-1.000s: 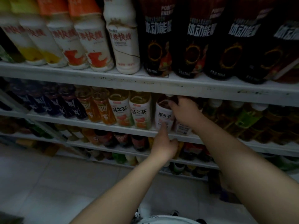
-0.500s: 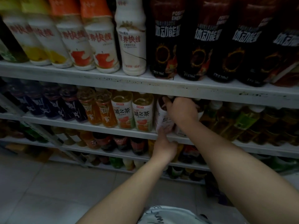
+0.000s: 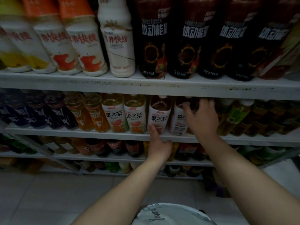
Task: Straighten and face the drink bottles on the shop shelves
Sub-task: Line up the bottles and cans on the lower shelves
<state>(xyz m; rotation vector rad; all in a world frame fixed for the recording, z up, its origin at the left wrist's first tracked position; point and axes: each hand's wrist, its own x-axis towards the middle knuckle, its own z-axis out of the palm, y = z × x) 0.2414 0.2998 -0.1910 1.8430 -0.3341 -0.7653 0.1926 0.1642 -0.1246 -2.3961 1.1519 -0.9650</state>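
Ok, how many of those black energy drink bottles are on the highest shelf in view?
4 black bottles, side by side right of the white bottle: first, second, third, fourth. More may hide behind.

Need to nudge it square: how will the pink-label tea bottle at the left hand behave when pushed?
The pink-label tea bottle looks nearly full, so probably fairly heavy. Tall and narrow, it may tip if pushed high; low down, where the left hand touches, it should slide.
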